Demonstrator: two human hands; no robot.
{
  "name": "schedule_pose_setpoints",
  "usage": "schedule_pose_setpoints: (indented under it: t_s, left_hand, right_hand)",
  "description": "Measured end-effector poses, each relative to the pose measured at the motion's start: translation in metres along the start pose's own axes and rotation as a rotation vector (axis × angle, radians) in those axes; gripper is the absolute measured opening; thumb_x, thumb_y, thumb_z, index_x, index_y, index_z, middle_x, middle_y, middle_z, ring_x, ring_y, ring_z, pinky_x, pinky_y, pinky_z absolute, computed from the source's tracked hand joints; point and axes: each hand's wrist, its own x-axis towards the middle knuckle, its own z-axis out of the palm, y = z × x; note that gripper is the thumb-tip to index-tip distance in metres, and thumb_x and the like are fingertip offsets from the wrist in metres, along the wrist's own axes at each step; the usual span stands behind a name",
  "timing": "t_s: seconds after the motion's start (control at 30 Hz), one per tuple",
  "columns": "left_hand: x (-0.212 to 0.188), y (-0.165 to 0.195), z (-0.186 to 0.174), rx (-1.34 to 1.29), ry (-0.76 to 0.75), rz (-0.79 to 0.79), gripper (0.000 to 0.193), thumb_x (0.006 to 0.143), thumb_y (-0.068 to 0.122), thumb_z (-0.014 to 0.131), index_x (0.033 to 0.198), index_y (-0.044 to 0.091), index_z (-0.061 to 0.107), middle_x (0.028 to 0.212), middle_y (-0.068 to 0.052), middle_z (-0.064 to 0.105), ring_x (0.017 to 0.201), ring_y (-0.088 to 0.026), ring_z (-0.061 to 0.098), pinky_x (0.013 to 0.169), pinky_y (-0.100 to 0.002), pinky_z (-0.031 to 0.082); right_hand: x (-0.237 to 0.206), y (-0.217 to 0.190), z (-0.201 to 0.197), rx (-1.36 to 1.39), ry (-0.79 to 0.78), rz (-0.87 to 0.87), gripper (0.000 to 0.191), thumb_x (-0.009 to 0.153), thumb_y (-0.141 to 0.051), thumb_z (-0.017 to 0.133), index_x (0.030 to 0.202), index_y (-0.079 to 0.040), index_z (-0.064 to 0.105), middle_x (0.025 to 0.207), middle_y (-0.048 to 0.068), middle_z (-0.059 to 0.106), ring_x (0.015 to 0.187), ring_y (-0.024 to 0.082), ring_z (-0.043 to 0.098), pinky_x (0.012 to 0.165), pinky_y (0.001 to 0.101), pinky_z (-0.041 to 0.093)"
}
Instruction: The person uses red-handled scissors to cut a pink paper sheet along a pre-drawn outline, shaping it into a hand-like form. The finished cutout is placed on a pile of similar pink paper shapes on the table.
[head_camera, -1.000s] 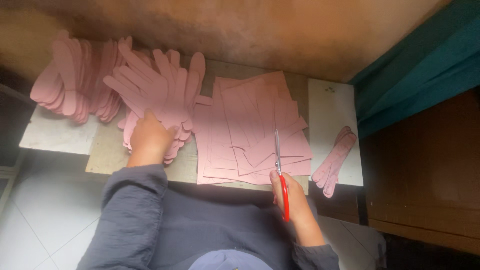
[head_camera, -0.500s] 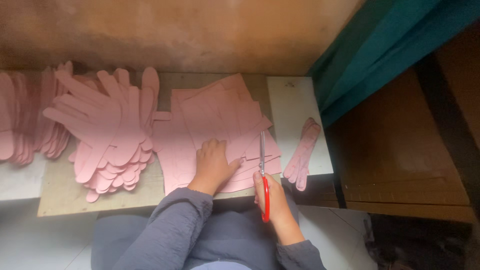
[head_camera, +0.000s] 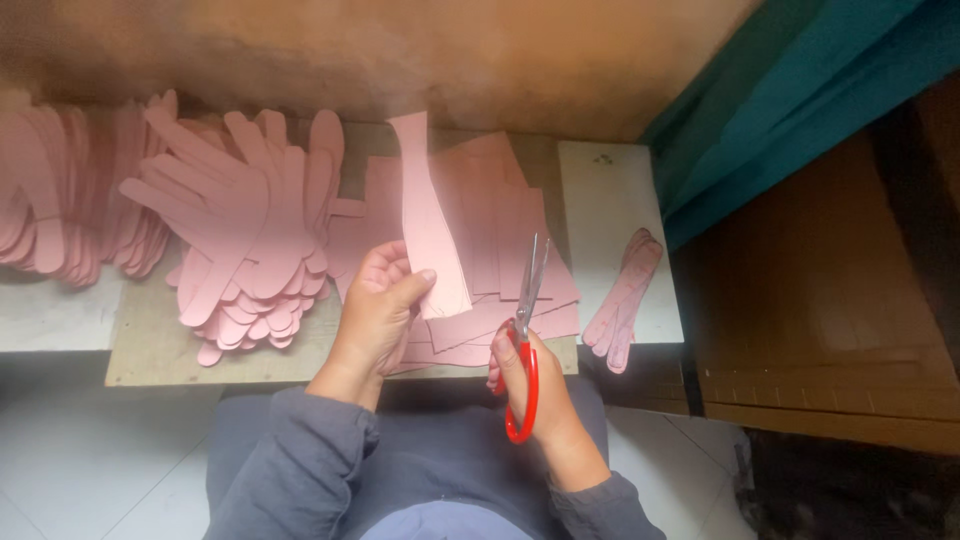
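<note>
Head view shows your left hand (head_camera: 378, 305) now pinching a single pink cut strip (head_camera: 430, 225) by its lower edge and holding it upright above the stack of pink sheets (head_camera: 500, 215); half a second ago that hand lay flat on the stack, and a second ago it rested on the glove-shaped cutouts to the left of the stack. So one piece has come off the stack and is in the air, free of the rest.

Your right hand (head_camera: 530, 385) is closed through the red handles of the scissors (head_camera: 525, 330). Their blades are parted a little and point away from you, over the near right corner of the stack, just right of the lifted strip and not touching it. The grip on the scissors has not changed over the last second; only the blades look slightly more apart.

Left of the stack lies the fanned heap of pink hand-shaped cutouts (head_camera: 240, 230), and beyond it a second heap of long pink pieces (head_camera: 60, 195) at the far left. Right of the stack a white board (head_camera: 610, 200) carries a small bundle of narrow pink pieces (head_camera: 625, 295) at its near right edge. All of this sits on the desk (head_camera: 150, 345), with the stack reaching its near edge just in front of your grey sleeves.
</note>
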Motion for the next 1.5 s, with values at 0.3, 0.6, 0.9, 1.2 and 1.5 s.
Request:
schedule_pose_setpoints:
  t_s: [0.3,0.6,0.9,1.2,1.5]
  left_hand:
    - [-0.074,0.068,0.019,0.152,-0.155,0.032,0.027,0.094,0.003,0.068,0.12,-0.001,0.063,0.103,-0.008,0.071,0.087,-0.011,0.063,0.077,-0.029,0.053]
    - [-0.093,0.089,0.031,-0.027,-0.063,0.113,0.022,0.092,0.003,0.068,0.114,-0.003,0.069,0.105,-0.01,0.075,0.092,-0.013,0.07,0.083,-0.029,0.057]
    - [-0.087,0.073,0.044,-0.014,-0.049,0.166,0.019,0.095,0.006,0.068,0.112,-0.003,0.068,0.1,-0.008,0.075,0.088,-0.011,0.069,0.081,-0.027,0.056]
    - [-0.083,0.063,0.055,0.038,-0.031,0.145,0.017,0.095,0.007,0.069,0.109,-0.002,0.068,0.096,-0.007,0.074,0.083,-0.01,0.067,0.077,-0.026,0.055]
    - [-0.081,0.053,0.062,0.003,-0.039,0.153,0.015,0.098,0.008,0.07,0.108,-0.003,0.067,0.094,-0.008,0.074,0.082,-0.012,0.068,0.076,-0.027,0.056]
  right_hand:
    - [-0.003,-0.071,0.045,0.304,-0.078,-0.199,0.015,0.094,-0.007,0.068,0.101,-0.002,0.056,0.082,0.005,0.06,0.07,0.012,0.054,0.064,0.0272,0.044]
    - [-0.031,-0.081,0.047,-0.227,-0.176,-0.214,0.024,0.095,-0.021,0.068,0.108,-0.003,0.06,0.088,0.002,0.06,0.082,0.01,0.056,0.073,0.0263,0.049]
    - [-0.038,-0.06,0.045,-0.321,-0.182,-0.223,0.036,0.098,-0.034,0.06,0.112,-0.002,0.06,0.091,0.006,0.062,0.084,0.015,0.057,0.079,0.0307,0.051]
    - [-0.034,-0.059,0.04,-0.373,-0.123,-0.363,0.037,0.1,-0.033,0.059,0.113,0.001,0.059,0.095,0.012,0.063,0.087,0.022,0.06,0.083,0.0345,0.052]
    - [-0.032,-0.056,0.038,-0.387,-0.076,-0.365,0.031,0.103,-0.031,0.054,0.106,0.0,0.059,0.088,0.01,0.061,0.081,0.021,0.059,0.077,0.0337,0.05]
